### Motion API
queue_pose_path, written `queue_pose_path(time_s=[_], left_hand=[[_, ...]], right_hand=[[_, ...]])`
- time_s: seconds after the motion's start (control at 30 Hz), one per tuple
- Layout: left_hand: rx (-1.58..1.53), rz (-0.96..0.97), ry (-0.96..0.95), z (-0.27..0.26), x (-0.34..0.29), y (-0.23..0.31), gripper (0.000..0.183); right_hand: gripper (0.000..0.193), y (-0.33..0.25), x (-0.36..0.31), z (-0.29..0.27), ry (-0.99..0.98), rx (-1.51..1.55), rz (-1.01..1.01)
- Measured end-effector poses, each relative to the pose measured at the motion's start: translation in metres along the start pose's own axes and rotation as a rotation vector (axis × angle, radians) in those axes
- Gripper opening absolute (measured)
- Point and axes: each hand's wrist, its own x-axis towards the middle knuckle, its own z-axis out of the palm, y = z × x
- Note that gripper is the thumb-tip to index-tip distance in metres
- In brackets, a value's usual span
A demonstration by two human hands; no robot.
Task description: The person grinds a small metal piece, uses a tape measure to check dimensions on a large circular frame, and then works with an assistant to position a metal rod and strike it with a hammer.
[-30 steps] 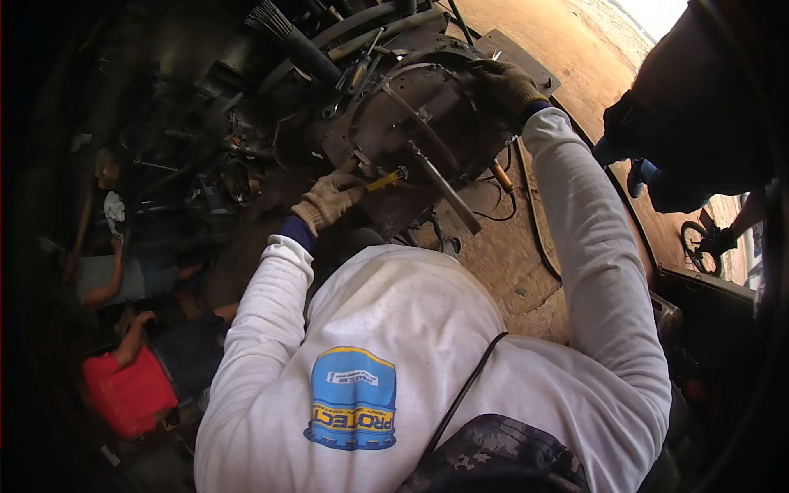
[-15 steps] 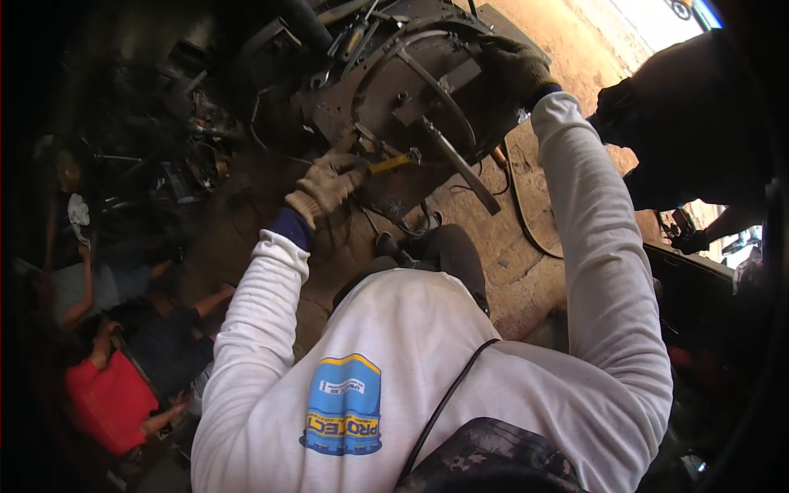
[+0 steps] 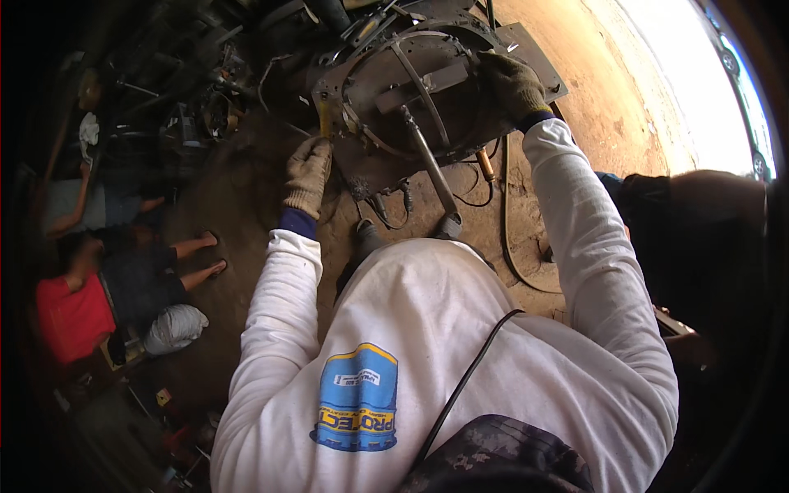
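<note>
My left hand (image 3: 311, 171), in a tan work glove, is closed round the lower end of a yellow tape measure (image 3: 325, 117). The yellow strip stands up from my fingers at the left edge of a dark metal plate (image 3: 362, 168). A round metal ring with a curved cross strip (image 3: 421, 82) lies on this plate. My right hand (image 3: 518, 89), also gloved, is closed on the ring's right side; its fingertips are partly lost in shadow. A flat metal bar (image 3: 429, 164) slants from the ring's middle toward me, past the plate's near edge.
Tools, among them a screwdriver (image 3: 368, 29), lie beyond the ring. A copper-coloured handle (image 3: 485, 164) and a hose (image 3: 508, 222) are below the plate. Dark metal scrap (image 3: 205, 107) fills the left. A person in red (image 3: 78, 308) is at left; another person's dark clothing (image 3: 699, 238) is at right.
My left hand has moved left and back toward me. The tape measure has swung from pointing right to standing upright at the plate's left edge. My right hand stays at the ring.
</note>
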Motion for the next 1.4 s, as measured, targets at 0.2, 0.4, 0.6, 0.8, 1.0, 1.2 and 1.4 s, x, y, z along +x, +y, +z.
queue_pose_path(time_s=[0.2, 0.4, 0.6, 0.8, 1.0, 1.2, 1.4], left_hand=[[-0.125, -0.022, 0.318, 0.029, -0.045, -0.004, 0.022], [-0.165, -0.126, 0.354, 0.025, -0.071, -0.017, 0.017], [-0.164, -0.098, 0.367, 0.031, -0.071, -0.017, 0.016], [-0.105, -0.073, 0.359, 0.024, -0.056, -0.01, 0.019], [-0.067, -0.078, 0.364, 0.033, -0.042, 0.012, 0.021], [-0.067, -0.085, 0.366, 0.035, -0.029, 0.02, 0.022], [-0.019, -0.102, 0.358, 0.028, -0.029, 0.014, 0.022]], right_hand=[[0.038, 0.001, -0.002, -0.002, 0.011, -0.111, 0.014], [0.037, 0.004, -0.001, 0.0, 0.001, -0.073, -0.009], [0.037, 0.003, 0.0, 0.0, -0.016, -0.088, 0.001], [0.036, -0.005, -0.003, 0.003, 0.0, -0.094, 0.008], [0.035, -0.006, -0.005, 0.0, 0.021, -0.114, 0.003], [0.035, -0.006, -0.005, 0.0, 0.039, -0.126, -0.018], [0.036, -0.016, -0.006, -0.001, 0.013, -0.15, 0.02]])
